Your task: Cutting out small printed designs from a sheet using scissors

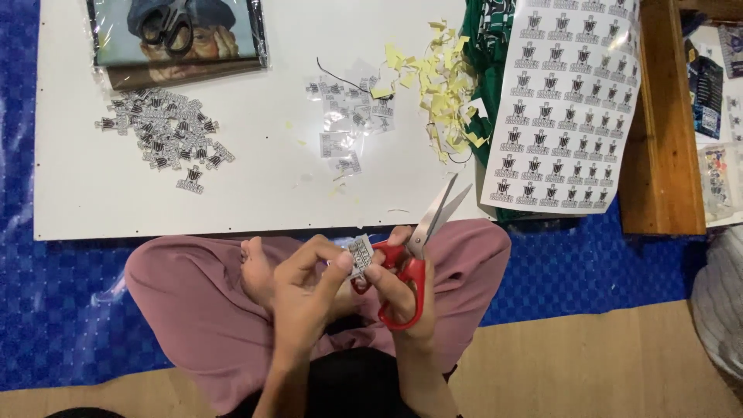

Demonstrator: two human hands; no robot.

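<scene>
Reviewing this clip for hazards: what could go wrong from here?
1. The scissors are open, blades close to the left hand pinching the small sticker; a nick seems possible.
2. The sticker is tiny, so it could slip.
3. Yellow scraps lie beside cut stickers; they could mix.

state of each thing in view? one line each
Red scissors: blades open, held in right hand.
Small sticker: pinched in left hand.
Sticker sheet: uncut, flat.
Cut stickers: loose pile on white board.
Yellow scraps: scattered.
Black scissors: lying on a packet.
</scene>
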